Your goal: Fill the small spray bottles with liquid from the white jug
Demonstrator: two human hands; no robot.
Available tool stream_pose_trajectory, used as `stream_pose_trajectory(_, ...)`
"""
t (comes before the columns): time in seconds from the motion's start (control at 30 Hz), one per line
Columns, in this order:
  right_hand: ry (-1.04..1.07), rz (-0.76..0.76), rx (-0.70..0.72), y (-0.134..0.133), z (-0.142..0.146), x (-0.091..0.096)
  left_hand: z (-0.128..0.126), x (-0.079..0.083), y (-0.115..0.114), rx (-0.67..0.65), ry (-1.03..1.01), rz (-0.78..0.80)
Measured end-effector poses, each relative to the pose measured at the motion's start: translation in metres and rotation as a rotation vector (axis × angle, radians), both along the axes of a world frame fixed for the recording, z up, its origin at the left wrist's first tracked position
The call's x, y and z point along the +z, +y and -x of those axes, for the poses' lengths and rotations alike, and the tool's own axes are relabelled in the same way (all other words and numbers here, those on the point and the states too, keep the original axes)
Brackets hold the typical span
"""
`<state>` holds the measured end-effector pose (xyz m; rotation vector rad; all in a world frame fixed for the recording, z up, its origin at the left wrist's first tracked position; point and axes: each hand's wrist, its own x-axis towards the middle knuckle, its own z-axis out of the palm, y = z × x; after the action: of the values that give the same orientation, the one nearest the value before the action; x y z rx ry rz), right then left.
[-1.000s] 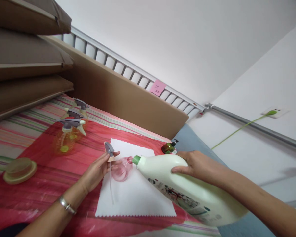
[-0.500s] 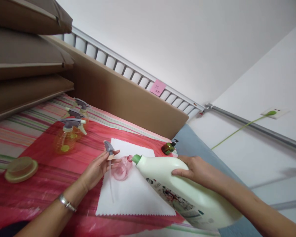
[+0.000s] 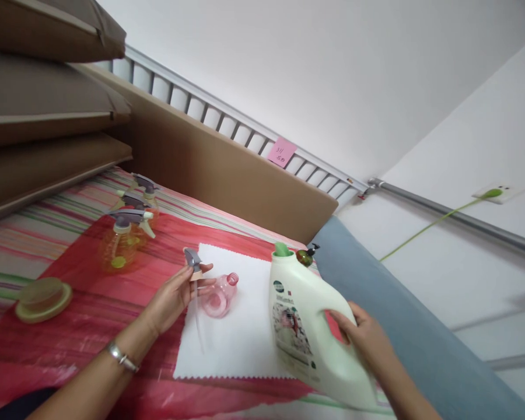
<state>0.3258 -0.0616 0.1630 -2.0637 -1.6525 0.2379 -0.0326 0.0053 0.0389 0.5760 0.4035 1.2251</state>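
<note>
Head view: a shiny red sheet (image 3: pixel 83 280) lies on striped cloth (image 3: pixel 35 233), with a flat white mat (image 3: pixel 245 353) on top. The mat has zigzag edges.
Left hand (image 3: pixel 172 297): thumb and fingers pinch a gray spray top (image 3: pixel 193 259). Its thin clear tube (image 3: pixel 198 321) hangs down. The other fingers are spread a bit and seem to touch the pink bottle.
Pink bottle (image 3: pixel 221 297): just right of the left fingers, over the white mat. It is round and see-through. It leans, its long way going from near left to far right, with its open mouth at the far right. I cannot tell if its bottom sits flat.
Gap: white mat shows between the bottle and the jug, which is on the right. The left hand is nearer the bottle.
Right hand (image 3: pixel 367 338): fingers are wrapped around the jug's handle.
Jug (image 3: pixel 306 344): big, smooth, pale green, like plastic, its green spout (image 3: pixel 282 249) up at the far left end.
</note>
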Motion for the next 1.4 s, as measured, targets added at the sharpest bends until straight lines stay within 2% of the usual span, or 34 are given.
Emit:
stream_pose_trajectory(0.13,0.242,-0.253,-0.179,0.006,0.006,-0.036,0.000,0.001,-0.001,-0.001,0.020,0.014)
stream_pose_trajectory(0.23,0.433,-0.400,-0.259,0.017,0.020,-0.063,0.001,0.001,-0.001,0.014,0.044,0.022)
stream_pose_trajectory(0.33,0.471,-0.456,-0.312,0.032,0.032,-0.084,0.001,0.002,-0.001,0.025,0.062,0.036)
stream_pose_trajectory(0.43,0.483,-0.482,-0.355,0.047,0.041,-0.097,0.001,0.002,-0.001,0.020,0.081,0.037)
stream_pose_trajectory(0.73,0.561,-0.545,-0.341,0.087,0.063,-0.107,-0.001,0.000,0.004,-0.008,0.115,0.049)
stream_pose_trajectory(0.93,0.595,-0.541,-0.333,0.107,0.087,-0.124,-0.001,-0.002,0.003,0.007,0.114,0.056)
stream_pose_trajectory(1.17,0.570,-0.464,-0.261,0.107,0.088,-0.135,0.000,-0.002,0.004,0.006,0.102,0.069)
stream_pose_trajectory(1.3,0.559,-0.406,-0.173,0.101,0.083,-0.132,0.002,-0.003,-0.001,0.012,0.124,0.070)
stream_pose_trajectory(1.4,0.571,-0.396,-0.106,0.091,0.076,-0.126,0.005,0.001,-0.008,0.086,0.165,0.061)
